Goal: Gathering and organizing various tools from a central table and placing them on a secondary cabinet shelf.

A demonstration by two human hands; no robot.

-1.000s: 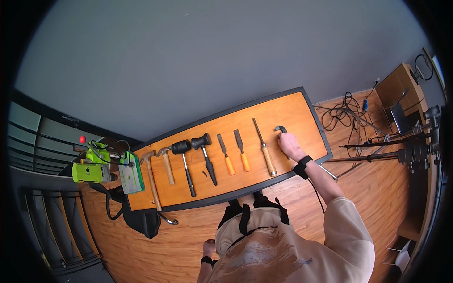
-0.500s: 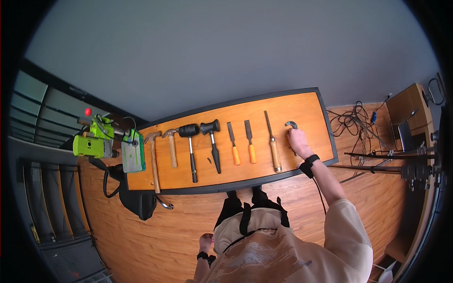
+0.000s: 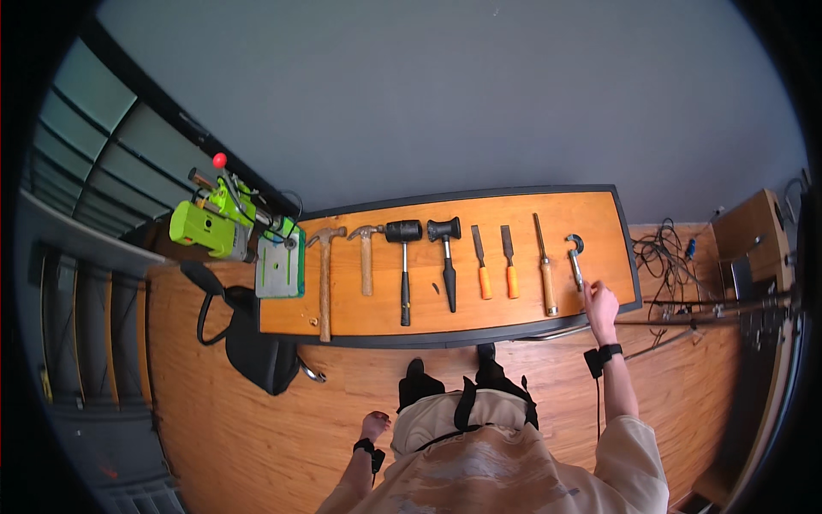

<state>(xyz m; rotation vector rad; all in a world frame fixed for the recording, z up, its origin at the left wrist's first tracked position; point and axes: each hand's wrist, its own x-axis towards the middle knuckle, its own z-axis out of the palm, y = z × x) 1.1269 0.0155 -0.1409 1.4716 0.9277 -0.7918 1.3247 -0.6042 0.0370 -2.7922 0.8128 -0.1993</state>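
Observation:
At the right end of the wooden table [image 3: 360, 319], my right hand [image 3: 601, 307] has its fingers drawn together around the lower end of a micrometer [image 3: 574, 256], whose curved frame points away from me. Beside it lies a long, narrow wood-handled chisel [image 3: 545, 272]. Two orange-handled chisels [image 3: 485, 278] [image 3: 511, 276] come further left. Then follow a black-headed mallet [image 3: 446, 248], a rubber mallet [image 3: 405, 270] and two wood-handled claw hammers [image 3: 367, 261] [image 3: 324, 283]. Low beside my body hangs my left hand [image 3: 375, 424], fingers curled, with nothing seen in it.
A green bench drill press [image 3: 214, 230] stands on the table's left end. Below it is a black chair [image 3: 261, 355]. Tangled cables [image 3: 664, 257] lie on the floor to the right, near tripod legs [image 3: 711, 315]. A grey wall [image 3: 462, 103] rises behind the table.
My right hand has slid from the micrometer's middle toward its near end, so more of the tool shows. The whole view has shifted, moving the table rightward in the picture.

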